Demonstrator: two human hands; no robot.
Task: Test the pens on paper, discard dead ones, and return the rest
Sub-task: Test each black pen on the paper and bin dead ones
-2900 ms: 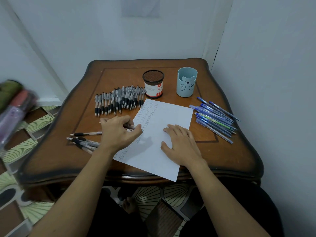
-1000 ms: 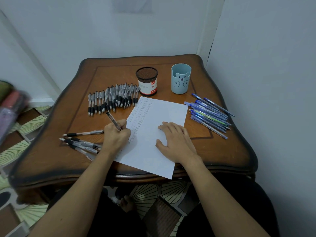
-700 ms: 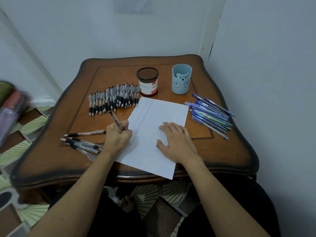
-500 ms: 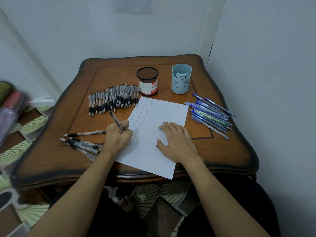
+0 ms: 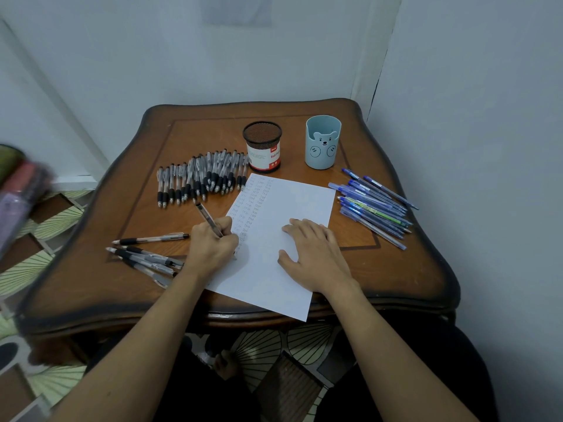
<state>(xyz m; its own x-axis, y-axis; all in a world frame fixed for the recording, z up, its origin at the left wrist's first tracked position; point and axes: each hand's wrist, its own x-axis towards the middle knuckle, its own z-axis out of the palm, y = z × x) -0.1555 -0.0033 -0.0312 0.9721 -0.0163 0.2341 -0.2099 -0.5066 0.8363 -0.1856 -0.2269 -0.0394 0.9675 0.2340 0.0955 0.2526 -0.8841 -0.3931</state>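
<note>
Gripping a light, stiff pen (image 5: pixel 206 213) near its tip with left hand (image 5: pixel 213 248); pressing thin, probably slippery paper (image 5: pixel 289 202) flat with released right hand (image 5: pixel 316 260).

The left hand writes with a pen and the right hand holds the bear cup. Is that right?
Not quite. The left hand does write with a pen, but the right hand lies flat on the paper, not on the bear cup, which stands untouched farther back. The head view shows it.
</note>
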